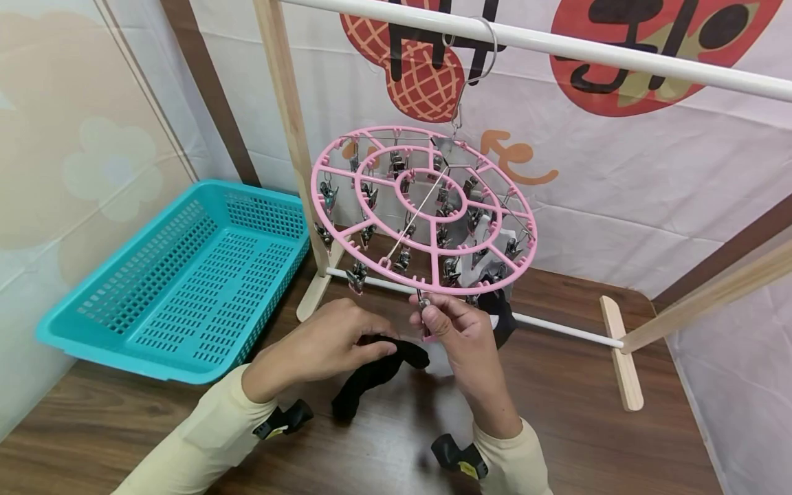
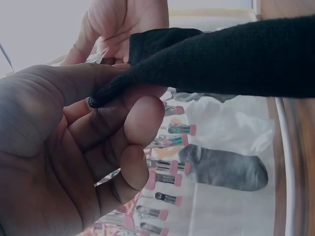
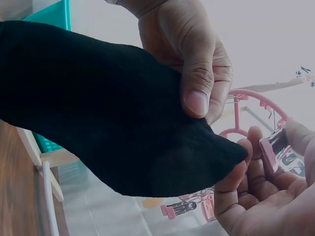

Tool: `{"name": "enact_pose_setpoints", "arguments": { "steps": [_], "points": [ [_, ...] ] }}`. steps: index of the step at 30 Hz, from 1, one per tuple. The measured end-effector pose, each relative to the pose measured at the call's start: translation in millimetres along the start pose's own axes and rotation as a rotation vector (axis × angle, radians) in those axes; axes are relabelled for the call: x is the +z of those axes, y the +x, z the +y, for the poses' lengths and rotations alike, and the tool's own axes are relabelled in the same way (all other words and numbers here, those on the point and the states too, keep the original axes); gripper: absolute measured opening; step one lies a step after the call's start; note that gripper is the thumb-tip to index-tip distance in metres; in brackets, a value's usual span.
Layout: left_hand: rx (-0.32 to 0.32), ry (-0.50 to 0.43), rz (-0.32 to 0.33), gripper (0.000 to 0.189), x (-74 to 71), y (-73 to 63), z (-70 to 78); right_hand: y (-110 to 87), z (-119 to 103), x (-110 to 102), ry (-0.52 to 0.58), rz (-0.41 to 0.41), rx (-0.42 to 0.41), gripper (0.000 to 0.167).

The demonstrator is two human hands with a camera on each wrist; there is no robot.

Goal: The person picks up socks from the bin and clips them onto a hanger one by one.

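A black sock (image 1: pixel 365 381) hangs from my left hand (image 1: pixel 328 344), whose thumb and fingers pinch it near one edge. In the right wrist view, the tip of the sock (image 3: pixel 147 128) reaches the fingers of my right hand (image 3: pixel 275 201). My right hand (image 1: pixel 464 337) pinches a metal clip (image 1: pixel 423 304) with pink tips, just under the near rim of the round pink clip hanger (image 1: pixel 434 287). Whether the clip's tips are apart is hard to tell. A grey sock (image 2: pixel 224 169) and a white one (image 2: pixel 231 123) hang on the hanger's far right part.
The hanger's hook (image 1: pixel 489 62) hangs on a white rail (image 1: pixel 557 45) with wooden posts (image 1: pixel 281 103). A turquoise basket (image 1: pixel 216 302) stands on the wooden table (image 1: pixel 557 412) at left. Several metal clips dangle beneath the hanger. A lower white bar (image 1: pixel 569 332) crosses behind my hands.
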State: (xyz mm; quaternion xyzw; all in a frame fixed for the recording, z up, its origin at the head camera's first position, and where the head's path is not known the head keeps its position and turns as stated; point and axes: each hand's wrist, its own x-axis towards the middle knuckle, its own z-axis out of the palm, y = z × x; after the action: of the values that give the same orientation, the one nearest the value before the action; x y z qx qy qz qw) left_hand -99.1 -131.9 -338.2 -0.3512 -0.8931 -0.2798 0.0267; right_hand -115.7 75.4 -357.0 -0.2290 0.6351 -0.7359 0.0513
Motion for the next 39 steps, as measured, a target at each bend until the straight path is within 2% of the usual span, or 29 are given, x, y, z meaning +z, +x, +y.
{"name": "enact_pose_setpoints", "arguments": {
  "steps": [4,10,13,20,25,31,39],
  "points": [
    [-0.001,-0.011,0.010,0.009,2.2,2.7,0.6,-0.8,0,0,-0.058,0.020,-0.040,0.022],
    [-0.024,-0.014,0.067,0.008,5.9,6.2,3.0,-1.0,3,1,-0.104,0.059,-0.217,0.018],
    [-0.019,-0.022,0.104,0.008,7.8,8.1,4.7,-2.1,5,4,-0.113,0.108,-0.270,0.018],
    [0.020,-0.085,0.192,0.005,16.2,15.2,10.0,-3.8,11,12,-0.070,0.242,-0.302,0.014],
    [-0.001,-0.160,0.265,0.004,21.9,17.3,13.6,-2.2,15,14,-0.040,0.308,-0.370,0.012],
    [-0.019,-0.219,0.326,0.014,25.9,17.1,15.3,-1.9,16,13,-0.043,0.321,-0.384,0.013],
    [-0.074,-0.251,0.385,0.004,32.6,18.5,15.1,-1.8,16,13,-0.055,0.321,-0.345,0.018]
  ]
}}
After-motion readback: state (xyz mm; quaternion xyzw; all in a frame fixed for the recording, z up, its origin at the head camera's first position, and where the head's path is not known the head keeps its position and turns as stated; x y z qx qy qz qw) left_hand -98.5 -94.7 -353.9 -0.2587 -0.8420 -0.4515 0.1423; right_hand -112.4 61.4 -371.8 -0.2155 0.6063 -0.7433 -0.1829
